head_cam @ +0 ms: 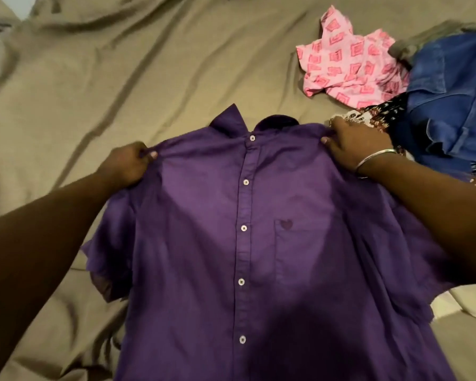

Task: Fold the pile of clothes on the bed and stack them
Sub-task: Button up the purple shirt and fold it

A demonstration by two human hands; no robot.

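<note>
A purple shirt (259, 257) of thin woven cloth is held up by its shoulders, front outward, between the two hands. Its left shoulder seam is pinched by the left hand (124, 166), fingers curled into the fabric; the right shoulder is gripped by the right hand (349, 145), a thin metal bangle (374, 158) worn at that wrist. Five white buttons are counted down the closed placket, and one chest pocket with a small dark heart is seen. The hem is cut off at the lower edge. Beyond the hands lies the wrinkled tan sheet of the bed (121, 64). Past the right hand, a crumpled pink patterned garment (349, 67), blue denim (451, 100) and a dark floral cloth (379, 116) are heaped, partly overlapping and hard to separate.
</note>
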